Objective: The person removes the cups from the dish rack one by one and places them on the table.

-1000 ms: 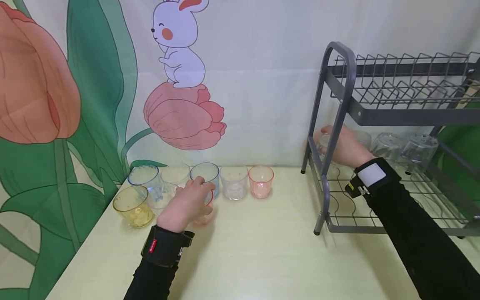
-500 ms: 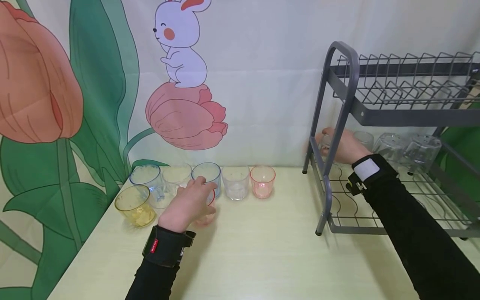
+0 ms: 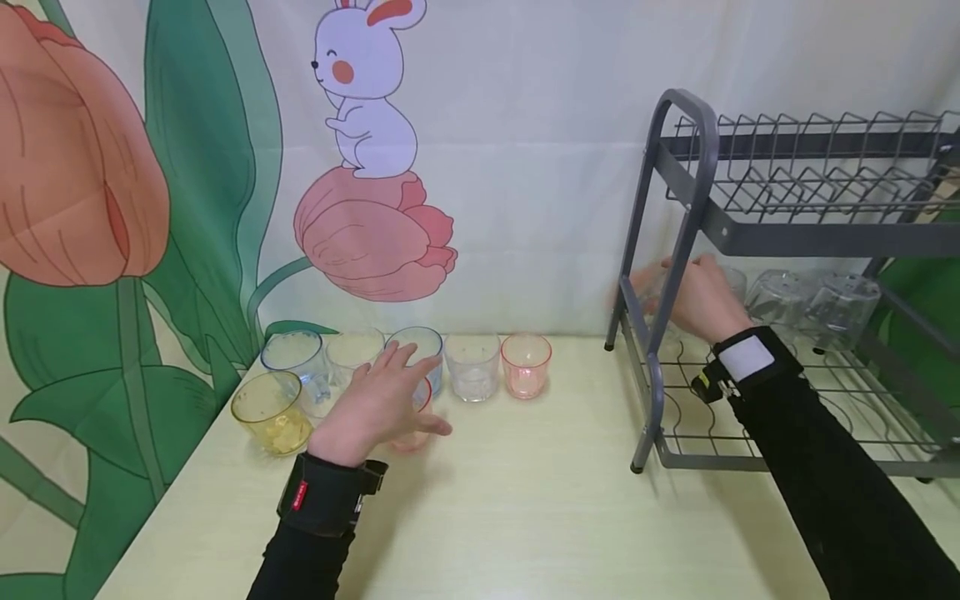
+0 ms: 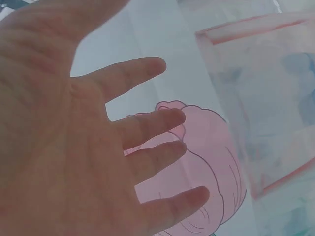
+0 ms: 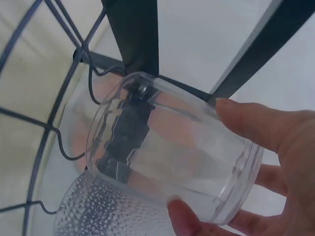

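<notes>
My left hand (image 3: 378, 404) hovers with spread fingers at a small pink glass with a red rim (image 3: 411, 440), partly hidden behind it. In the left wrist view that palm holds nothing, and the red-edged glass (image 4: 266, 108) is apart from the fingertips. At the left end of the rack's lower tier, my right hand (image 3: 701, 300) holds a clear drinking glass (image 5: 182, 147) near its base, mouth toward the wires. Thumb and fingers lie on opposite sides of it in the right wrist view. A pebbled clear glass (image 5: 113, 211) is right beside it.
A grey two-tier dish rack (image 3: 678, 242) stands at right, with upside-down clear glasses (image 3: 840, 304) on its lower tier. Along the table's back are a yellow glass (image 3: 272, 417), a blue glass (image 3: 292, 367), a clear glass (image 3: 472, 371) and a pink glass (image 3: 527, 367), among others.
My left hand's fingers and thumb have spread away from the small pink glass, which stays on the table. My right hand has shifted slightly at the rack, still with the clear glass.
</notes>
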`<state>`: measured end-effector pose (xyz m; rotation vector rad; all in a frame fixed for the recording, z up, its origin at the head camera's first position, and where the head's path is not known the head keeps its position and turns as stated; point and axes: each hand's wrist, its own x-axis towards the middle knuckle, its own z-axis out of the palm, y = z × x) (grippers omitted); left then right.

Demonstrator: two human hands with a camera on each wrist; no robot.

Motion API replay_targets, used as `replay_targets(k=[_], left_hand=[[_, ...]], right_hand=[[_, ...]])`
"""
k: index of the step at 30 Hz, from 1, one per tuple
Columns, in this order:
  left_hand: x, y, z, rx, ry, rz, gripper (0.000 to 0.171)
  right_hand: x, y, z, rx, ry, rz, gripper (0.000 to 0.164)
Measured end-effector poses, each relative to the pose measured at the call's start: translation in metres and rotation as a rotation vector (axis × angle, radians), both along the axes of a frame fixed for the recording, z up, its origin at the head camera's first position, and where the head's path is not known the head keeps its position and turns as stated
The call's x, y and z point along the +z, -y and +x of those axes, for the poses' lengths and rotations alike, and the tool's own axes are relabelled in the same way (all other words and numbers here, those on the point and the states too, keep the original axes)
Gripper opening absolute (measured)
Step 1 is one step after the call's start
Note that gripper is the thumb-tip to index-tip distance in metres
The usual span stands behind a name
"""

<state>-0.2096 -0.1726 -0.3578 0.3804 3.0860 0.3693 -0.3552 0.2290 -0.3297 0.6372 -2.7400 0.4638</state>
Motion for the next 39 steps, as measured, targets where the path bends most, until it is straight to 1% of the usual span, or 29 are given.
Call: replay_targets(k=[2,4,7,10,14,18,20,23,27,32,35,39], left_hand=[[0.002,0.000,0.002,-0.013,-0.001,0.032,0.093],[0.003,0.000,0.004,-0.030,0.003,0.066,0.091],[0.006,0.000,0.005,-0.057,0.010,0.103,0.090],[0.010,-0.002,0.006,-0.082,0.016,0.118,0.091],[0.014,-0.006,0.008,-0.094,0.038,0.154,0.091],[0.016,-0.008,0.011,-0.099,0.064,0.191,0.090],[0.017,-0.008,0.012,-0.094,0.058,0.194,0.090],[0.018,-0.006,0.014,-0.089,0.049,0.196,0.089],[0.019,-0.005,0.016,-0.095,0.041,0.208,0.088],[0.022,-0.008,0.016,-0.117,0.028,0.200,0.088],[0.023,-0.008,0.016,-0.131,-0.008,0.177,0.088],[0.027,-0.008,0.015,-0.133,-0.054,0.172,0.088]], right_hand=[[-0.002,-0.003,0.005,-0.017,0.005,-0.070,0.030],[-0.004,-0.006,0.012,-0.063,0.035,-0.139,0.040],[-0.003,-0.010,0.027,-0.168,0.092,-0.251,0.059],[0.001,-0.014,0.041,-0.224,0.095,-0.285,0.071],[0.005,-0.026,0.060,-0.283,0.103,-0.363,0.077],[0.002,-0.039,0.079,-0.377,0.138,-0.492,0.079],[-0.001,-0.045,0.085,-0.421,0.154,-0.544,0.080],[-0.001,-0.050,0.094,-0.467,0.162,-0.580,0.085],[0.009,-0.053,0.107,-0.494,0.126,-0.583,0.086],[0.026,-0.050,0.126,-0.482,0.128,-0.630,0.084],[0.034,-0.047,0.135,-0.473,0.134,-0.672,0.084],[0.039,-0.047,0.147,-0.469,0.108,-0.704,0.078]])
